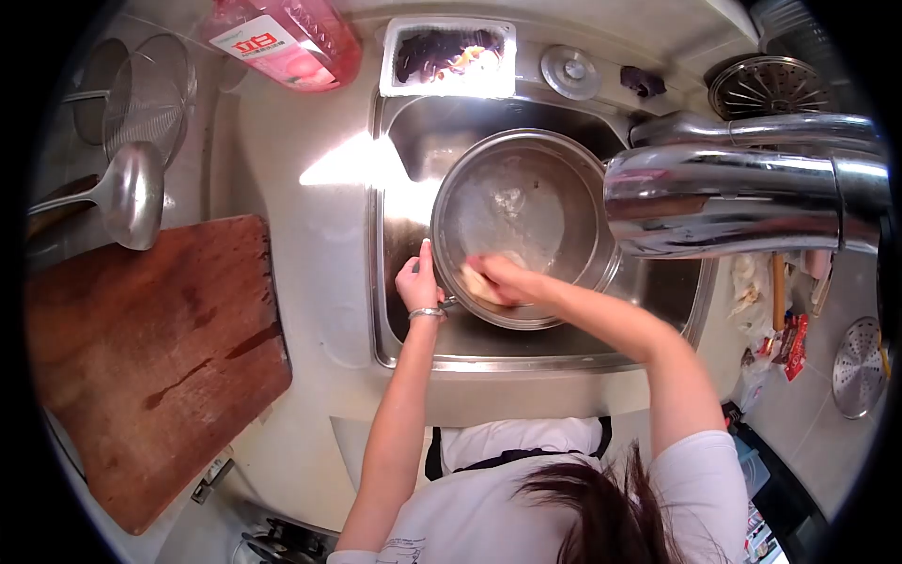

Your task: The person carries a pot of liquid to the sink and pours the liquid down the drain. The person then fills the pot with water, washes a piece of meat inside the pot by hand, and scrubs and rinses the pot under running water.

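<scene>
A round stainless steel pot point(520, 141) stands in the sink, with some water and a few bubbles over its bottom. At its lower left side, my left hand point(420, 285) is closed round the pot's short handle point(449, 302), thumb pointing up along the rim. Inside the pot, my right hand point(510, 278) presses a pale yellowish sponge or cloth point(481, 285) against the lower left inner wall. The fingers hide part of it, and motion blurs them a little.
A steel sink point(399, 331) surrounds the pot, and a large chrome faucet point(723, 202) juts in from the right. Behind sit a white tray of scraps point(387, 70), a drain plug point(570, 72) and a pink detergent bottle point(319, 47). Left are a cutting board point(160, 348) and a ladle point(133, 195).
</scene>
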`<state>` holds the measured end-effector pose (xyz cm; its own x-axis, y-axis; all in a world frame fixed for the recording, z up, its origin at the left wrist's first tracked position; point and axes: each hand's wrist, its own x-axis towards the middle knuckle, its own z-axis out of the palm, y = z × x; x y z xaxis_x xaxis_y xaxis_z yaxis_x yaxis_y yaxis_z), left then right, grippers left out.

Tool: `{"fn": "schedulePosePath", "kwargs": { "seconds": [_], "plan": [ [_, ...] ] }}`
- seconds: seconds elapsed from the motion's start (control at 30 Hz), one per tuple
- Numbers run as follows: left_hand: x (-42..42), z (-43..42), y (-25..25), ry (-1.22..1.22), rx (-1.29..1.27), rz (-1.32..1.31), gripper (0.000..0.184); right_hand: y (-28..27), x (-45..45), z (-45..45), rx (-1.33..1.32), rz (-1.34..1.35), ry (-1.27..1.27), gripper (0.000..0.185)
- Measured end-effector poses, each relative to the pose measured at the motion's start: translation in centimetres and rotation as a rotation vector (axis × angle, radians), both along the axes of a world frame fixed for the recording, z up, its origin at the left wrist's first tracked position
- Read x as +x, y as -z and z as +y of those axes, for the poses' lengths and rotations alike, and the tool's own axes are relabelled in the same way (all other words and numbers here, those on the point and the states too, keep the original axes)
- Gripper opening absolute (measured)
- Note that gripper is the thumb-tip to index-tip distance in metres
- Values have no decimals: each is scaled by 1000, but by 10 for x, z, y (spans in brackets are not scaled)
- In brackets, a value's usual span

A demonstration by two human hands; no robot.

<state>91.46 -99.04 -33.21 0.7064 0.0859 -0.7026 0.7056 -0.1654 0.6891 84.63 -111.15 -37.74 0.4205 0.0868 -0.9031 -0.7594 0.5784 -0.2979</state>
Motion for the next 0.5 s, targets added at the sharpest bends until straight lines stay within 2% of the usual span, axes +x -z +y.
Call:
{"fn": "schedulePosePath", "kwargs": {
  "seconds": [0.03, 0.13, 0.23, 0.33, 0.43, 0.5],
  "plan": [
    [0, -1, 0, 5, -8, 0, 42, 23, 11, 9, 147, -133, 263, 19],
    [2, 2, 3, 59, -12, -12, 41, 0, 60, 18, -119, -362, 653, 21],
    [2, 2, 4, 54, -13, -22, 42, 17, 27, 34, -645, -513, 129, 26],
    [2, 2, 6, 58, -7, -37, 43, 16, -12, 8, -494, -346, -957, 32],
    [0, 2, 8, 78, 14, -71, 44, -2, -28, 6, 132, -149, -388, 38],
    [-1, 1, 8, 118, 23, -86, 44, -31, -1, 20, 131, -169, 46, 50]
  ]
}}
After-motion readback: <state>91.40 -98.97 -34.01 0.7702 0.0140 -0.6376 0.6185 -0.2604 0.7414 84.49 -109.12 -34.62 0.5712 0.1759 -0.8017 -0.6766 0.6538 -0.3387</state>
